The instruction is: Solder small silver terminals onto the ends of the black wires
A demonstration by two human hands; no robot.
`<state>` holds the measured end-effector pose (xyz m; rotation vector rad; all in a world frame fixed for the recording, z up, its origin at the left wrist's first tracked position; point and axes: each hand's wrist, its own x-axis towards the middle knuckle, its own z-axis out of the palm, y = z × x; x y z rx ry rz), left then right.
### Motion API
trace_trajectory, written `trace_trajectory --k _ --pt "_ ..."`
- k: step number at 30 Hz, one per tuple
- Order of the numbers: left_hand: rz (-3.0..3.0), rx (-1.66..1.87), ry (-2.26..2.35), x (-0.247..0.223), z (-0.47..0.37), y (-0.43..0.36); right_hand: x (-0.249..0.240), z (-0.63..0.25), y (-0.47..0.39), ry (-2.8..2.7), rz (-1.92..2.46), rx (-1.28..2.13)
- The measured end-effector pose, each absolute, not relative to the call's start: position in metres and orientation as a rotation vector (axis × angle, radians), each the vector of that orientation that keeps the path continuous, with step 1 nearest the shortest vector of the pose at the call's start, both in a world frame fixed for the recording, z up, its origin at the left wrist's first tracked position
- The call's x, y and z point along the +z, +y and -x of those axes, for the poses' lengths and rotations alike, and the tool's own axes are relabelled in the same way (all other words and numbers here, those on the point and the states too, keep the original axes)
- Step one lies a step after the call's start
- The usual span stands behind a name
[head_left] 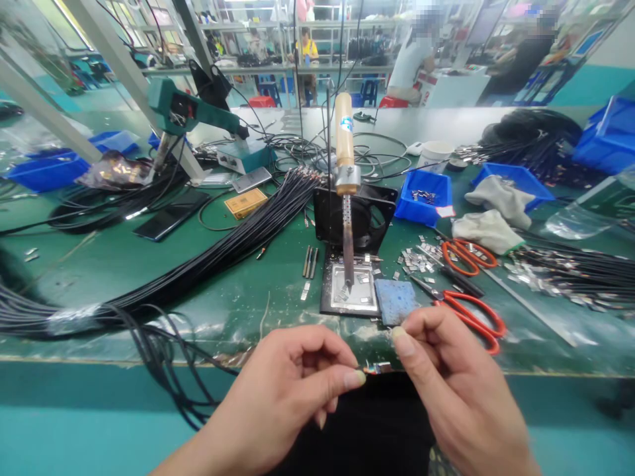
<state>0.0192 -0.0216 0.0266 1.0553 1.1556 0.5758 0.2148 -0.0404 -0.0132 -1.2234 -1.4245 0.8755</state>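
Observation:
My left hand [297,383] pinches the end of a black cable between thumb and forefinger. Coloured wires and a small metal connector [381,367] stick out past the fingertips, pointing right. My right hand [456,387] is closed in a pinch just above and right of the connector; a small pale bit shows at its fingertips, too small to name. Beyond the hands, a soldering iron [346,165] hangs tip down over a metal plate [367,297] on a black base. A blue sponge [395,299] lies right of that plate, close to my right fingertips.
A black fan [370,221] stands behind the iron. Red-handled scissors [476,317] and loose metal shells [421,259] lie to the right, near a blue bin [424,198]. A bundle of black cables [198,271] crosses the left side. People sit in the background.

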Motion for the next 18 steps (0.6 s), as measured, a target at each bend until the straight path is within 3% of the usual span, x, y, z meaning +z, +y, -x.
trace_trajectory --k 5,11,14,18 --pt "-1.234 0.618 1.217 0.029 -0.019 -0.026 -0.004 -0.226 -0.040 -1.554 1.241 1.191" --pt "-1.490 0.595 1.250 0.027 -0.016 -0.031 0.001 -0.228 -0.038 -1.749 1.223 1.324" --pt "-1.514 0.579 1.263 0.026 -0.017 -0.033 -0.001 -0.228 -0.037 -1.916 1.169 1.145" --pt "-1.300 0.546 1.311 0.023 -0.025 -0.037 -0.010 -0.224 -0.037 -2.159 1.025 0.559"
